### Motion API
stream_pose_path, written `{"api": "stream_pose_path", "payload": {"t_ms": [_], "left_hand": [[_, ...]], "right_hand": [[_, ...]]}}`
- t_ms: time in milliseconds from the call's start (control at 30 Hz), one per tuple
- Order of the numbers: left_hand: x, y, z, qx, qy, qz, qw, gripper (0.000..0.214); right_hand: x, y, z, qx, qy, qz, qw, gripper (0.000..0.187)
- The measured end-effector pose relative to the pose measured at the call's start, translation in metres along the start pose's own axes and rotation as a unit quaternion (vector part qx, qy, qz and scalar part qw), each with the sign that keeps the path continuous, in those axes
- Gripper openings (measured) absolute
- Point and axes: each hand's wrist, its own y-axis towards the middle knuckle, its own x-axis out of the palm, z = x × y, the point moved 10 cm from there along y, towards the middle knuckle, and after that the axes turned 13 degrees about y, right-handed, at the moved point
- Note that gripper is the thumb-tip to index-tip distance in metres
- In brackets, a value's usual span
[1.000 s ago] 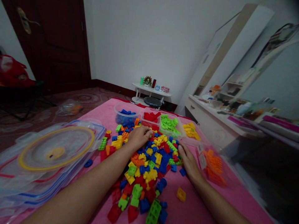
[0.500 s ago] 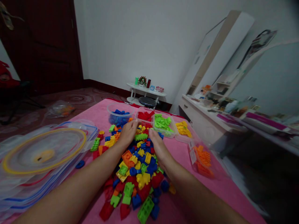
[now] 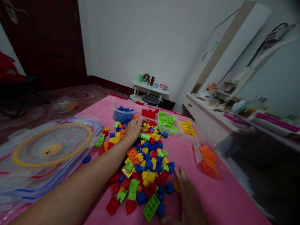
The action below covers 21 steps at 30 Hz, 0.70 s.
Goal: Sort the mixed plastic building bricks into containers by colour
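A heap of coloured toy bricks (image 3: 145,165) lies on a pink cloth (image 3: 211,197). My left hand (image 3: 133,128) reaches to the far end of the heap, fingers curled down onto the bricks near the blue-brick bowl (image 3: 124,110); what it grips is hidden. My right hand (image 3: 188,200) lies flat on the cloth at the near right of the heap, fingers stretched out, holding nothing. An orange piece (image 3: 176,186) lies just beside its fingertips.
Behind the heap stand tubs of red bricks (image 3: 150,113), green bricks (image 3: 167,122) and yellow bricks (image 3: 187,128); a tub of orange bricks (image 3: 207,161) sits to the right. A stack of clear lids (image 3: 47,150) lies left. A dresser (image 3: 211,125) stands right.
My right hand has drawn back from the far end of the heap to the near right edge and lies flat. My left hand stays at the far end.
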Motion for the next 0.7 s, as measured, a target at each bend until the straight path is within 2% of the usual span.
{"api": "stream_pose_path", "payload": {"t_ms": [67,133,200,267,333,367,433,500,567,633,700], "left_hand": [[0.0,0.0,0.0,-0.004,-0.002,-0.003,1.0,0.055],[0.0,0.0,-0.001,-0.008,-0.01,-0.003,1.0,0.055],[0.0,0.0,-0.001,-0.008,-0.019,-0.006,1.0,0.055],[0.0,0.0,-0.002,-0.01,-0.024,-0.008,1.0,0.056],[0.0,-0.001,-0.003,-0.012,-0.024,-0.009,1.0,0.058],[-0.001,-0.001,-0.003,-0.012,-0.026,-0.008,1.0,0.058],[-0.003,-0.002,-0.002,-0.007,-0.035,-0.005,0.999,0.058],[-0.005,-0.002,-0.002,-0.007,-0.048,0.003,0.999,0.058],[-0.007,-0.002,-0.003,-0.015,-0.064,0.011,0.998,0.058],[-0.007,-0.002,-0.006,-0.03,-0.084,0.011,0.996,0.058],[-0.004,-0.002,-0.007,-0.039,-0.101,0.005,0.994,0.059]], "right_hand": [[0.01,0.013,0.002,0.026,0.019,-0.004,0.999,0.113],[0.014,0.039,-0.003,0.054,0.07,0.021,0.996,0.1],[0.014,0.071,-0.011,0.06,0.149,0.071,0.985,0.09],[0.009,0.104,-0.023,0.025,0.217,0.138,0.966,0.072],[0.003,0.131,-0.029,0.028,0.248,0.189,0.95,0.06],[0.001,0.144,-0.034,0.027,0.256,0.196,0.946,0.057],[-0.003,0.165,-0.053,0.004,0.26,0.165,0.951,0.057],[-0.005,0.178,-0.079,-0.035,0.257,0.08,0.963,0.062],[-0.011,0.176,-0.099,-0.059,0.26,-0.01,0.964,0.072],[-0.023,0.161,-0.104,-0.077,0.241,-0.064,0.965,0.079],[-0.043,0.141,-0.085,-0.071,0.172,-0.062,0.981,0.073]]}}
